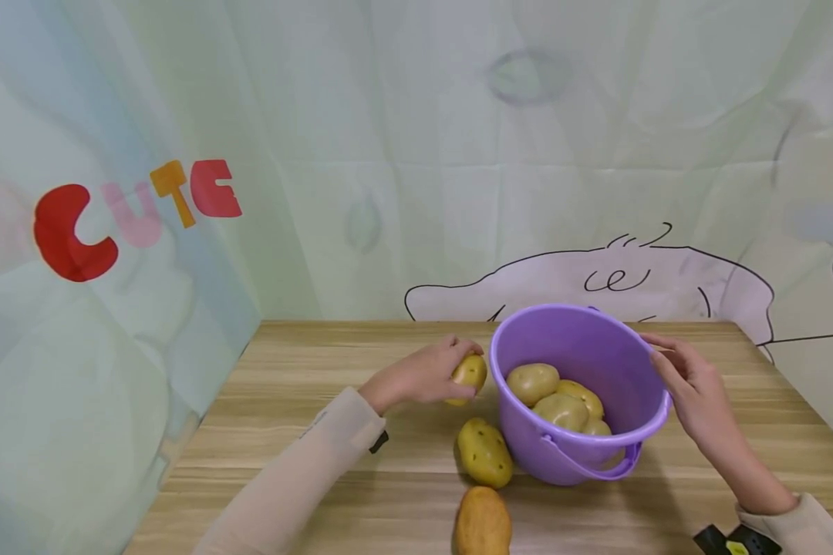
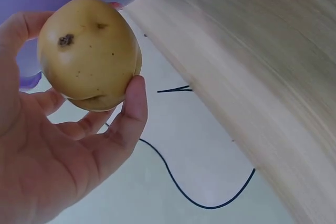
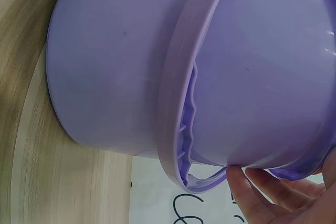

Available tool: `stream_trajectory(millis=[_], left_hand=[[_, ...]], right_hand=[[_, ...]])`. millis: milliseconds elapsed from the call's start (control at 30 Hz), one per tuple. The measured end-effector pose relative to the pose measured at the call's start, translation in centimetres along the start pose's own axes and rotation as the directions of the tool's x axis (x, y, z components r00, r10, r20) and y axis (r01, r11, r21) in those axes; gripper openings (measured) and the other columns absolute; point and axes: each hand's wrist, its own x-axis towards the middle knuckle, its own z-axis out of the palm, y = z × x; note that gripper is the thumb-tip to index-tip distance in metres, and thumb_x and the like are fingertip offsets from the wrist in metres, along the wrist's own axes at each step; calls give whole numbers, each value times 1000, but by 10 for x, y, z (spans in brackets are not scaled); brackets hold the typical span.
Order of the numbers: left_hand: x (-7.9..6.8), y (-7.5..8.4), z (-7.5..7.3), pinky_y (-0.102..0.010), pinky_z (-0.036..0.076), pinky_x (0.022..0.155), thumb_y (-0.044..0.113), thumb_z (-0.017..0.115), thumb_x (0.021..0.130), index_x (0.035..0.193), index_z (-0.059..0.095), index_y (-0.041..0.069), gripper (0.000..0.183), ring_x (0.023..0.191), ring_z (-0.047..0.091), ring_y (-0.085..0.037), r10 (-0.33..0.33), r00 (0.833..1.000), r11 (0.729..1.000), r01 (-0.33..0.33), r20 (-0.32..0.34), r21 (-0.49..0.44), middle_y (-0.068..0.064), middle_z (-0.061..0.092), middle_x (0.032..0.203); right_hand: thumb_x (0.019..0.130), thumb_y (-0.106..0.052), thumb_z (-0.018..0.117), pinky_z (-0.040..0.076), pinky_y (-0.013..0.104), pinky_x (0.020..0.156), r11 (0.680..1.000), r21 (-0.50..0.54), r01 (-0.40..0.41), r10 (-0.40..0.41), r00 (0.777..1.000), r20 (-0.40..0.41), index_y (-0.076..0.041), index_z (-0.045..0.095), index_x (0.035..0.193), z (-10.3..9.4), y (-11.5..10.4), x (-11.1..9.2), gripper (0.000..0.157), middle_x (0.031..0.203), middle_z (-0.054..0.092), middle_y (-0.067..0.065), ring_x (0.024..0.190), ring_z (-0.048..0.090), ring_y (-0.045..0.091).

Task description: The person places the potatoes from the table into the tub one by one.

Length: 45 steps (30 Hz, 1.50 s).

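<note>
A yellow potato (image 2: 89, 51) with dark eyes is gripped between the fingers and thumb of my left hand (image 1: 433, 374), just left of the purple bucket (image 1: 541, 455). My right hand (image 1: 697, 393) holds the bucket's rim from the right; in the right wrist view its fingers (image 3: 244, 192) press the outer wall just below the rim. Inside the bucket lie several potatoes (image 1: 533, 383), partly overlapping one another. The bucket handle (image 1: 590, 469) hangs down on the near side.
A yellow-green potato (image 1: 484, 453) lies on the wooden table (image 1: 305, 478) beside the bucket's left base. Nearer the front is an orange-brown oblong, potato-like item (image 1: 483, 523), cut by the frame edge. A printed curtain (image 1: 361, 154) hangs behind the table.
</note>
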Motion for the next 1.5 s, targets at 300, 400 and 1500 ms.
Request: stream_trajectory(millis=[300, 400, 1500], left_hand=[[-7, 9, -17, -28, 51, 66, 36, 66, 89, 143, 48, 16, 61, 86, 56, -16, 22, 998, 1000, -23, -61, -3, -11, 48, 121], [-9, 11, -23, -27, 51, 65, 35, 66, 89, 143, 48, 15, 61, 86, 56, -17, 42, 996, 999, -43, -82, -5, -11, 49, 122], [-18, 21, -43, -28, 49, 63, 33, 63, 87, 144, 47, 16, 61, 80, 54, -16, 84, 990, 996, -80, -112, 35, -7, 48, 117]], right_hand=[[105, -15, 50, 49, 13, 69, 1000, -13, -9, 9, 1000, 1, 5, 57, 132, -1, 0, 0, 34, 100, 68, -9, 85, 61, -5], [105, -14, 50, 49, 13, 69, 1000, -7, -10, 10, 1000, 4, 5, 57, 133, -1, 0, 0, 34, 99, 66, -17, 86, 61, -5], [104, -12, 51, 49, 14, 67, 1000, -8, 8, -8, 1000, -1, 5, 58, 131, 0, 1, 0, 33, 97, 65, -19, 83, 62, -4]])
